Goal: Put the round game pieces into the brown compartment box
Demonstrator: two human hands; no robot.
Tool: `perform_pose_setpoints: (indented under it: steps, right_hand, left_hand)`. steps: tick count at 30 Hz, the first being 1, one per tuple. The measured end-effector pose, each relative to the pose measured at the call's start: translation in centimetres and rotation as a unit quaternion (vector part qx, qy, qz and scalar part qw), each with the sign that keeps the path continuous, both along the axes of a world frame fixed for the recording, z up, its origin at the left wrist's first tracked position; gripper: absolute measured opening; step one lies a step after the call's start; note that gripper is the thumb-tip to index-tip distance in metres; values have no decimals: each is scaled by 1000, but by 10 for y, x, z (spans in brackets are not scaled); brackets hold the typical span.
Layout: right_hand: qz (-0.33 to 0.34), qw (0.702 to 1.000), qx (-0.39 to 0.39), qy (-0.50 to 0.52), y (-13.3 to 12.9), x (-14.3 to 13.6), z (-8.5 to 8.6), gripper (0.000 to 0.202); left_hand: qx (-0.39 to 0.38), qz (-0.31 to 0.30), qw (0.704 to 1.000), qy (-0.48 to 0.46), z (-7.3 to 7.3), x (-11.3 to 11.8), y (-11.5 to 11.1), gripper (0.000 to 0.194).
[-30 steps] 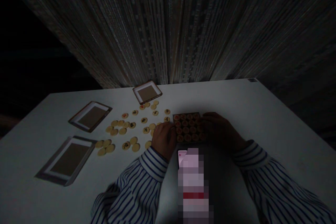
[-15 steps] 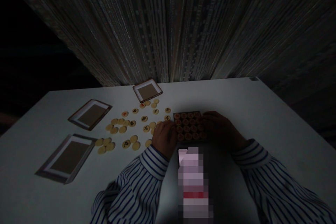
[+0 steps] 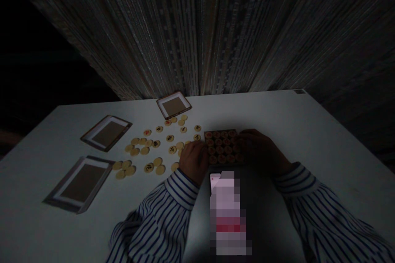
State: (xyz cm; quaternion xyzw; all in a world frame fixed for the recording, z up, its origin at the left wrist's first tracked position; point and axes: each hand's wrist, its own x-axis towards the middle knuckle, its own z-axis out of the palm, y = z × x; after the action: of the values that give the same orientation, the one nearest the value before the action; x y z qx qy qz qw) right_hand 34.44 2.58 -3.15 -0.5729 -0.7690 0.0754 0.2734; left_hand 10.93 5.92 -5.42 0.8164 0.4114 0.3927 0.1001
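A shallow dark box (image 3: 219, 164) stands on the table, filled with rows of round Chinese chess pieces (image 3: 219, 150) bearing red characters. Against its left side rests my left hand (image 3: 194, 160), fingers curled and closed on the edge. My right hand (image 3: 259, 150) grips the opposite side, its fingertips lost in shadow near the rightmost pieces. Loose Chinese chess pieces (image 3: 170, 138) lie scattered to the left, some showing black or red characters and others blank side up. A few are partly hidden behind my left hand.
Three shallow open trays lie on the white table (image 3: 262, 111): a back tray (image 3: 174, 107), a left tray (image 3: 106, 133) and a nearer tray (image 3: 80, 183). A lit phone (image 3: 215, 178), mostly blurred out, is in front of the box. Behind the table hangs a string curtain (image 3: 191, 28).
Both hands stay at the sides of the box, and the pieces keep their places. Only the view has shifted very slightly.
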Motion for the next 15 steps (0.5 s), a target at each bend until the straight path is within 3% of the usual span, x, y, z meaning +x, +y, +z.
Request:
perform_pose_setpoints:
  steps: [4, 12, 15]
  right_hand:
    - [-42, 999, 5, 20, -2, -1, 1, 24]
    - [-27, 999, 3, 28, -3, 3, -1, 24]
    - [-57, 997, -21, 53, -5, 2, 2, 25]
  left_hand:
    - [12, -2, 1000, -5, -1, 0, 0, 16]
    - [17, 2, 1000, -7, -2, 0, 0, 17]
    - [12, 8, 1000, 6, -2, 0, 0, 17]
